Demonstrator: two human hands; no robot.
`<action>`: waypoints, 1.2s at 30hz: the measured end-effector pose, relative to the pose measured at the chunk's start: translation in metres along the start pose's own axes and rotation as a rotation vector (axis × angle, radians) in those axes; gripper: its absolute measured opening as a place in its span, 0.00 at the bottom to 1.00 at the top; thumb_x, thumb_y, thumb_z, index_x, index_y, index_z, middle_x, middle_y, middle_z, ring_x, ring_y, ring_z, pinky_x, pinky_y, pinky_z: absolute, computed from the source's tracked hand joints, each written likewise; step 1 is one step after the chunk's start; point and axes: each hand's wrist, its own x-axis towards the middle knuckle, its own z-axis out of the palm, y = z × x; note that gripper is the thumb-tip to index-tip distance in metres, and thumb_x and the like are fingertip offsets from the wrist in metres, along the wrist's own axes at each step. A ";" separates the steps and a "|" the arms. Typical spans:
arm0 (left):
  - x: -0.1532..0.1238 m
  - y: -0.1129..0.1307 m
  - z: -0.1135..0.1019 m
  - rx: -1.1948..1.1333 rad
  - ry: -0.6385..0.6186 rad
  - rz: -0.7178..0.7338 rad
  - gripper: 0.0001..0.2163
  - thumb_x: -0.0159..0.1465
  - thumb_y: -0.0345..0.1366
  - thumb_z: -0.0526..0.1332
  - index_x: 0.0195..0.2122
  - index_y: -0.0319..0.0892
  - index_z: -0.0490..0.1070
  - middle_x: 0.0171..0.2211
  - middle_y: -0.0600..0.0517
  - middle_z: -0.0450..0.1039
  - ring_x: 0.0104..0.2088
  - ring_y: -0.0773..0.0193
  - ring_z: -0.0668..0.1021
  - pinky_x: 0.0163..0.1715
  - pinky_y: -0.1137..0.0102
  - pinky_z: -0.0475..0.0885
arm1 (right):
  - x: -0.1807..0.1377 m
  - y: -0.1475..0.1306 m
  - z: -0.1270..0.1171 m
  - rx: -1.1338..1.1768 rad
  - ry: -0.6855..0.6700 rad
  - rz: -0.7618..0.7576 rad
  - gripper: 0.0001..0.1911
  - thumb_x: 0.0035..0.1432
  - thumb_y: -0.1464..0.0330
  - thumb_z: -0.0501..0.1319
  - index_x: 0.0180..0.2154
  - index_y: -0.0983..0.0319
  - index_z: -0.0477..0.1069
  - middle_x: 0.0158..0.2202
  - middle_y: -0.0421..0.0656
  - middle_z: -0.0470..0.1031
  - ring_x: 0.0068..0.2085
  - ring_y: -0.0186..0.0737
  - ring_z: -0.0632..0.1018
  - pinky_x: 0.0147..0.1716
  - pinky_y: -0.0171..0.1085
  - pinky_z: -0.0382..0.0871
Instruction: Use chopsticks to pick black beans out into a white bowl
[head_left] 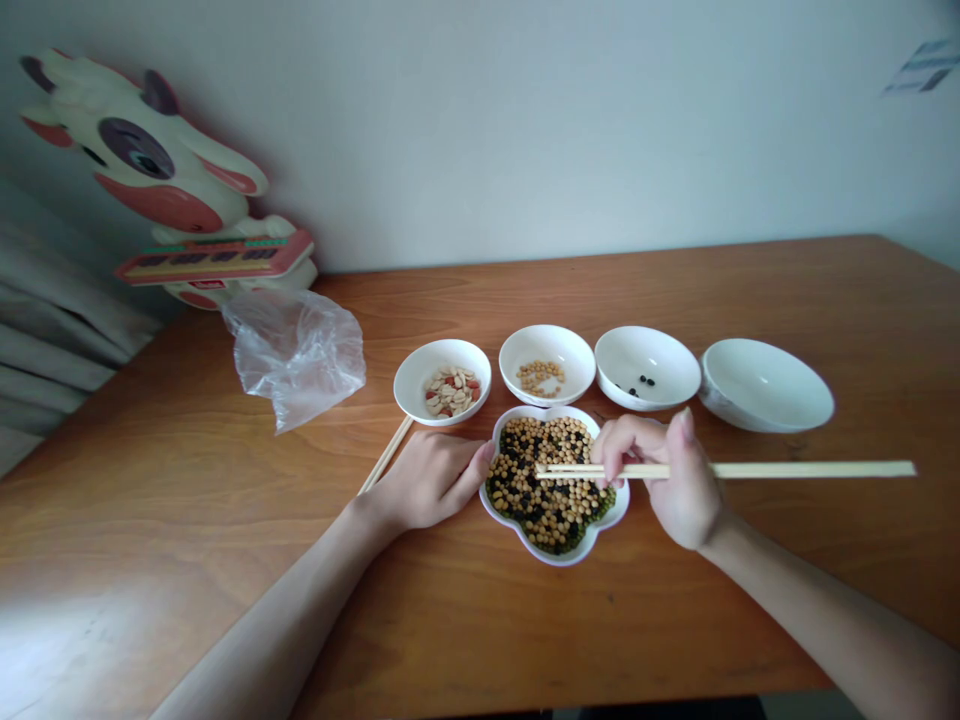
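Observation:
A pair of light wooden chopsticks (810, 469) lies across my closed right hand (675, 480). Their tips are over a flower-shaped bowl (517, 535), heaped with yellow soybeans (551, 490), black beans and some green beans. A soybean appears to be at the tips; whether it is pinched I cannot tell. My left hand (435, 475) rests on the table at the bowl's left side, thumb on the rim and fingers curled, largely hidden. Behind it, a second pair of chopsticks (386, 455) leans toward a white bowl's base, partly covered by the hand.
Four white bowls stand in a row behind: one with peanuts and pale seeds (452, 392), one with soybeans (540, 378), one with several black beans (646, 381), and a bare one (765, 385). A clear plastic bag (300, 355) and a cow toy keyboard (217, 260) are at left.

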 end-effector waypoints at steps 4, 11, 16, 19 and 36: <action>0.000 -0.002 0.002 -0.003 0.007 0.010 0.22 0.79 0.39 0.44 0.28 0.42 0.66 0.26 0.51 0.74 0.25 0.65 0.71 0.31 0.65 0.60 | 0.013 -0.011 -0.016 0.185 0.178 0.034 0.39 0.74 0.43 0.37 0.26 0.59 0.71 0.22 0.45 0.71 0.23 0.41 0.72 0.23 0.40 0.63; 0.000 0.000 0.002 -0.010 0.008 0.010 0.22 0.79 0.40 0.44 0.28 0.42 0.65 0.27 0.51 0.74 0.26 0.64 0.72 0.32 0.65 0.62 | 0.037 -0.006 -0.034 0.111 0.437 -0.018 0.34 0.74 0.45 0.45 0.28 0.58 0.74 0.24 0.45 0.74 0.22 0.40 0.70 0.19 0.40 0.54; 0.000 0.001 0.001 -0.014 -0.005 -0.003 0.23 0.80 0.41 0.42 0.28 0.42 0.63 0.27 0.51 0.74 0.26 0.64 0.71 0.33 0.66 0.61 | 0.036 -0.005 -0.031 0.050 0.423 0.030 0.33 0.74 0.45 0.46 0.30 0.58 0.76 0.23 0.45 0.73 0.21 0.39 0.69 0.18 0.41 0.51; 0.000 0.002 0.001 -0.023 -0.013 -0.011 0.23 0.80 0.41 0.42 0.28 0.42 0.63 0.27 0.51 0.74 0.26 0.64 0.71 0.33 0.66 0.61 | 0.030 -0.006 -0.035 0.038 0.418 0.013 0.31 0.75 0.47 0.47 0.30 0.58 0.76 0.22 0.44 0.71 0.20 0.39 0.67 0.18 0.41 0.54; 0.000 0.002 0.000 -0.039 -0.052 -0.053 0.22 0.80 0.43 0.41 0.31 0.42 0.64 0.29 0.52 0.74 0.28 0.64 0.73 0.35 0.67 0.64 | 0.010 -0.020 -0.019 -0.303 -0.167 0.159 0.19 0.76 0.57 0.55 0.34 0.59 0.72 0.31 0.41 0.74 0.33 0.37 0.76 0.34 0.35 0.70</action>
